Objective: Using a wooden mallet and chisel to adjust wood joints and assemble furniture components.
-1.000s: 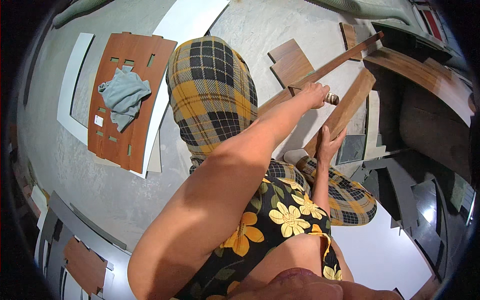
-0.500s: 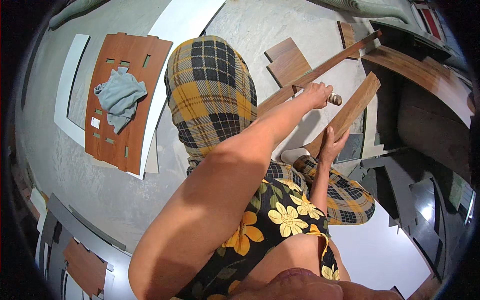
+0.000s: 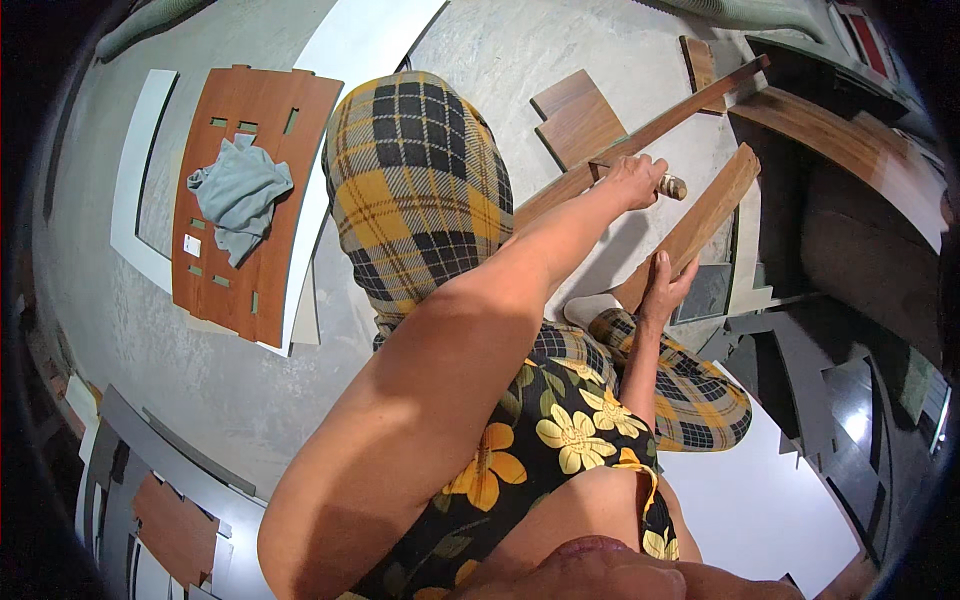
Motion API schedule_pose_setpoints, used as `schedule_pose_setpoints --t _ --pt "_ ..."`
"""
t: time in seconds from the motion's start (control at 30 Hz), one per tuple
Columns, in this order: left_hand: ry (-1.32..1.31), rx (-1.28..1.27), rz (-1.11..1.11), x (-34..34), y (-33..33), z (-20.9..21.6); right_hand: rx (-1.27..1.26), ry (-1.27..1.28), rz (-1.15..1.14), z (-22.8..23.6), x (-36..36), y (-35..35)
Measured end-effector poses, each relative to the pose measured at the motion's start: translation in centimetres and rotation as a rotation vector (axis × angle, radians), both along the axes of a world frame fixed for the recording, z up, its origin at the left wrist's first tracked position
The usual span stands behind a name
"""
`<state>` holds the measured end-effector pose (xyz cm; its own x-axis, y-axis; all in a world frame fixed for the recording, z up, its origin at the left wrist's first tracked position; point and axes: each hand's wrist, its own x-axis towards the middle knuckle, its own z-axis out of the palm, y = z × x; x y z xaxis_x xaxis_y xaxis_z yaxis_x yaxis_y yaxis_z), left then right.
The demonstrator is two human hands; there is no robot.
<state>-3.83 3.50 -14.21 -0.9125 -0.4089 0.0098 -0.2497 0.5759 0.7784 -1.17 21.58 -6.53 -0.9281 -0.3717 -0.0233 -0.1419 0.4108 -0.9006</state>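
Note:
My left hand [image 3: 636, 182] is closed around a tool with a short, pale, wrapped-looking handle [image 3: 673, 187]. The handle's rounded end sticks out to the right of the fist. A thin dark metal part shows on the other side of the fist, but its shape is too small to name. A long narrow brown plank [image 3: 690, 112] runs slantwise just behind this hand. My right hand [image 3: 668, 288] grips the near part of a wood-grain board [image 3: 702, 215], thumb on its face. The board is tilted, its far end pointing up and right.
Two-part brown panels [image 3: 580, 120] lie on the grey floor beyond the plank. A slotted reddish-brown panel [image 3: 240, 290] bears a grey-blue cloth [image 3: 242, 190] at left. Dark panels [image 3: 850, 400] crowd the right side. A white sheet [image 3: 760, 490] lies at lower right.
My left hand and the tool have moved very slightly up. My right hand keeps its hold on the board, and the view has shifted a little.

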Motion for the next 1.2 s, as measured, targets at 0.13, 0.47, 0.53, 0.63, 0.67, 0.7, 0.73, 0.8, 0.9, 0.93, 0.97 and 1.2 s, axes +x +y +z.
schedule_pose_setpoints --t 0.13,0.47,0.53,0.63,0.67,0.7,0.73,0.8,0.9,0.93,0.97,1.2 --pt "-0.029 0.013 -0.018 0.0 -0.1 0.5 0.004 0.013 -0.010 0.1 0.2 -0.1" --pt "-0.039 0.013 -0.034 -0.1 -0.1 0.3 -0.012 0.216 -0.067 2.5 1.4 -1.6" --pt "0.006 -0.019 -0.002 -0.2 0.0 0.1 0.010 0.113 -0.005 2.1 1.3 -1.7" --pt "0.020 0.016 0.029 -0.2 -0.7 -0.3 -0.049 -0.262 0.011 0.4 0.4 -1.3" --pt "0.023 0.016 0.030 -0.4 -0.7 -0.2 -0.078 -0.479 -0.012 0.3 0.0 -0.6" --pt "0.020 0.034 0.036 -0.5 -0.8 0.0 -0.078 -0.480 -0.011 -0.2 0.1 -0.3" --pt "0.018 0.052 0.042 -0.5 -1.0 0.3 -0.097 -0.420 -0.018 -0.9 0.3 -0.1" --pt "0.011 0.050 0.035 -0.4 -0.8 0.5 -0.114 -0.361 -0.023 -1.3 0.4 0.0" --pt "-0.007 0.039 0.006 -0.3 -0.6 0.6 -0.137 -0.249 -0.033 -0.9 0.0 -0.2" --pt "-0.017 0.029 -0.015 -0.3 -0.5 0.5 -0.114 -0.064 -0.035 -0.5 -0.2 -0.3" --pt "-0.016 0.029 -0.014 -0.3 -0.3 0.4 -0.090 0.121 -0.038 -0.2 -0.4 -0.4" --pt "-0.015 -0.003 -0.031 -0.2 -0.3 0.4 0.104 0.220 0.004 0.8 0.8 -1.0"
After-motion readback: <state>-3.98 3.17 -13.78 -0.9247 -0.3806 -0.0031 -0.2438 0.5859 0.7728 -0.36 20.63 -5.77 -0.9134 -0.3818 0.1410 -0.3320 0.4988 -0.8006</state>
